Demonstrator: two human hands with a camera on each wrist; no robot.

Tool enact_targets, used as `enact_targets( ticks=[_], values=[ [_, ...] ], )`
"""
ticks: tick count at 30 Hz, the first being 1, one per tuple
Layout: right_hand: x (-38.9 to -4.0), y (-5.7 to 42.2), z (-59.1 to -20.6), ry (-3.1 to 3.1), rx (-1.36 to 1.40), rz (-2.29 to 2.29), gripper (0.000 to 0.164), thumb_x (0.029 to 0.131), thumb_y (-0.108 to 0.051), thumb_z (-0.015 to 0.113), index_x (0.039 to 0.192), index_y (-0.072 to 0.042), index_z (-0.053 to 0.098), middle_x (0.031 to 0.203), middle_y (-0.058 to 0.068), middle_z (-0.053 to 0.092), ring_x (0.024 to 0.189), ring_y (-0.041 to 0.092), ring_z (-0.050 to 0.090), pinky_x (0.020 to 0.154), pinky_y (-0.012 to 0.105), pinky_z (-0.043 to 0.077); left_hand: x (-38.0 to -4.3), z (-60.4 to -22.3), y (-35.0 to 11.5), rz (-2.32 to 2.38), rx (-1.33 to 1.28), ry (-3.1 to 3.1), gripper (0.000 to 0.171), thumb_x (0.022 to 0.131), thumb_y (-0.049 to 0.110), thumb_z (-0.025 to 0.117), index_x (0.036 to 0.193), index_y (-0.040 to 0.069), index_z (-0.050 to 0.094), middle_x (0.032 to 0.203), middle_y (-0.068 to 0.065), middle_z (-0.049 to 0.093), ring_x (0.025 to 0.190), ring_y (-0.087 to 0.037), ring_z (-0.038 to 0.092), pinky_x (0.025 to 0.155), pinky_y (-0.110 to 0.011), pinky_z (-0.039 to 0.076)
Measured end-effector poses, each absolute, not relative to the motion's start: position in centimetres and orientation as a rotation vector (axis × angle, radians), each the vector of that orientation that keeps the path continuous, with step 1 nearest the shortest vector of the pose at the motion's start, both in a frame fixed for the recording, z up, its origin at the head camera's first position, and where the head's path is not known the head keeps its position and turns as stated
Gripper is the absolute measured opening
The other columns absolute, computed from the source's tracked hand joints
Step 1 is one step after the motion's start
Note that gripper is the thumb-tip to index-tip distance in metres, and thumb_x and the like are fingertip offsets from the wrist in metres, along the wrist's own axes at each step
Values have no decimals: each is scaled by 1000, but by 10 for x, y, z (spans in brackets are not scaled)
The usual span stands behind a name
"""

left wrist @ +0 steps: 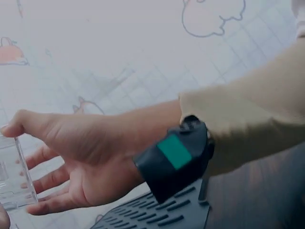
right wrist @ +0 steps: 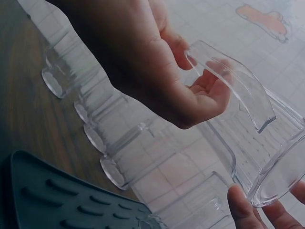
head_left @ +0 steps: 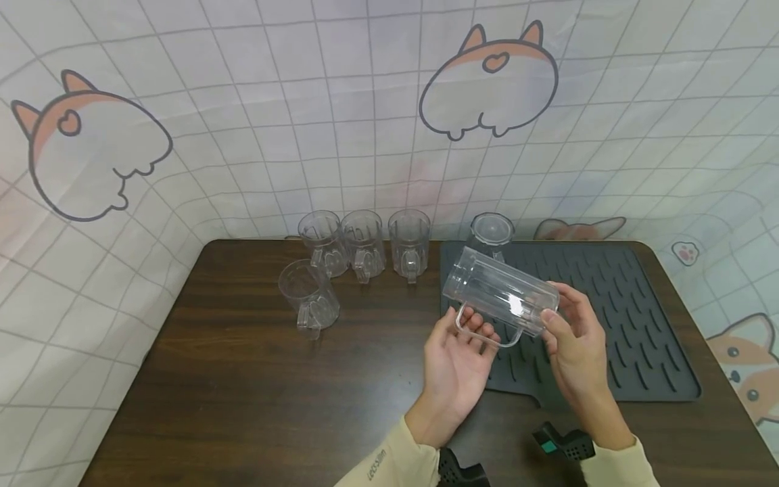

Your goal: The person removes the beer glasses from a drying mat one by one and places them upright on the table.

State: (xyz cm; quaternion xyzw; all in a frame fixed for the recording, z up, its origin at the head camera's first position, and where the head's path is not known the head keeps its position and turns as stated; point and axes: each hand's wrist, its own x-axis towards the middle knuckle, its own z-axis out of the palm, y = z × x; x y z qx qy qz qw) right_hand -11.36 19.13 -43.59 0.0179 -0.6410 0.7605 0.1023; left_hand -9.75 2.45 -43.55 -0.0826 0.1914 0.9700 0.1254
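Observation:
Both hands hold a clear mug [head_left: 499, 291] tilted on its side above the left part of a dark drying mat [head_left: 621, 304]. My left hand [head_left: 456, 372], palm up, has its fingers curled at the mug's handle [head_left: 487, 338]; the right wrist view shows the fingers [right wrist: 209, 88] gripping that handle. At the mug's lower right end, my right hand [head_left: 575, 338] grips the wall between thumb and fingers. In the left wrist view only part of the mug [left wrist: 12, 176] shows at the left edge.
Three clear mugs [head_left: 364, 243] stand in a row at the table's back edge, with another mug [head_left: 310, 297] in front of them. One more mug [head_left: 491, 231] stands at the mat's back left corner. Behind the brown table [head_left: 243, 379] hangs a printed cloth [head_left: 274, 135].

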Motion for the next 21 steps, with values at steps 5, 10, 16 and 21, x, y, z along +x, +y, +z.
enact_targets(
  ticks=[5,10,16,21],
  values=[
    [-114,191,-437,-1900,49,2233,47,100,7,52,144,-5,48,131,8,50,114,15,61,91,18,59,-97,-437,23,2836,-192,515,23,107,33,39,99,19,55,87,11,59,83,-10,54,87,-30,47],
    [-116,190,-437,-1901,60,2235,48,100,7,52,146,-4,47,133,8,50,116,17,59,91,18,59,-97,-437,17,2821,-106,488,25,109,28,32,101,19,54,88,11,59,85,-10,52,88,-31,46],
    [-117,189,-436,-1884,82,2253,47,100,7,52,145,-4,47,133,9,51,115,17,60,89,19,60,-98,-439,12,2805,9,499,32,113,29,27,103,21,56,90,13,60,87,-8,54,90,-30,46],
    [-118,190,-435,-1884,97,2267,45,100,6,51,144,-6,48,133,9,51,112,14,61,88,19,60,-99,-438,10,2807,50,531,33,114,29,30,101,19,60,91,14,60,88,-8,54,90,-32,49]
  ],
)
